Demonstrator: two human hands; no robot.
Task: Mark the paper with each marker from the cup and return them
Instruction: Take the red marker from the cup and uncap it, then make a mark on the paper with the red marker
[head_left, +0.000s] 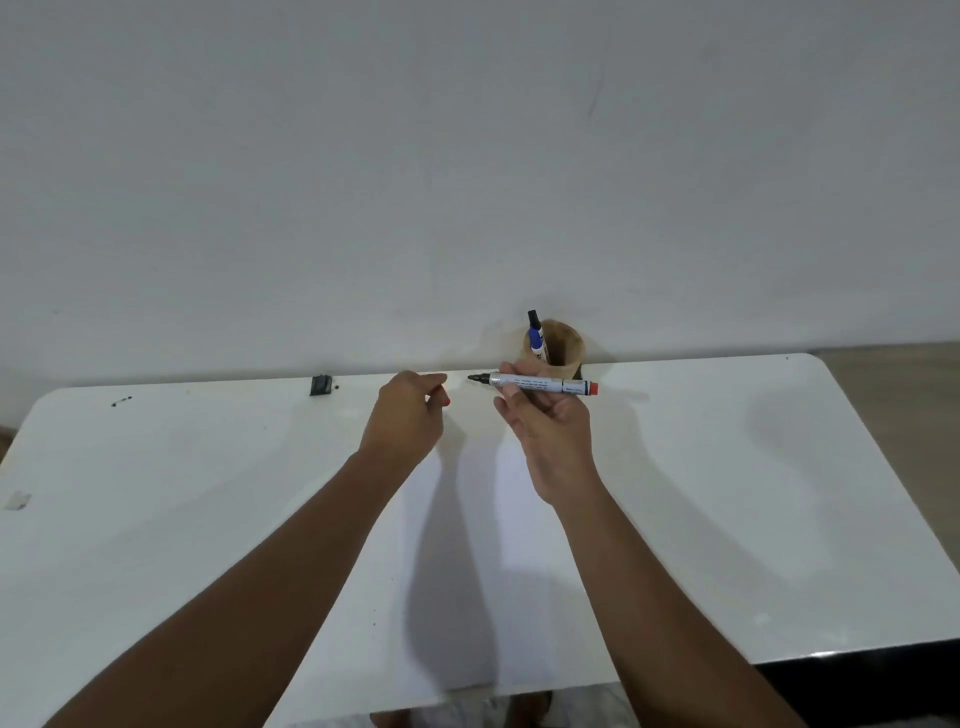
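My right hand (553, 436) holds a white marker (535, 384) level above the table, its bare dark tip pointing left and its red end to the right. My left hand (408, 415) is closed around a small red cap (447, 401), only a sliver of which shows. A brown cup (563, 348) stands at the table's back edge, just behind the marker. In it leans a blue marker (536, 338) with a dark cap. A white paper sheet (467, 571) lies on the table under my forearms, hanging over the front edge.
The white table (727, 493) runs along a pale wall. A small black clip (321, 385) lies near the back edge to the left. A bit of tape (18, 500) sits at the far left edge. Floor shows at the right.
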